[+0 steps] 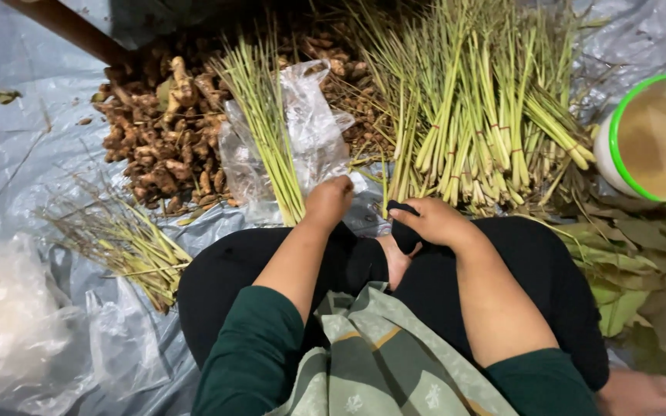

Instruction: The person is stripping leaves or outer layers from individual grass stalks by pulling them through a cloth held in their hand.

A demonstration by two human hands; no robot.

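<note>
Lemongrass bundle [267,131] lies half inside the clear plastic bag [302,139]; the left hand [329,202], fingers curled on the stalk ends, should hold them even, while the right hand [433,223] pinches a dark object [402,209].

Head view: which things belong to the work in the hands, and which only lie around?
In hand: left hand on bundle of thin green stalks in clear plastic bag; right hand.
Lying about: brown knobbly roots; tied green stalk bundles; green-rimmed white tub; dry leaves.
</note>
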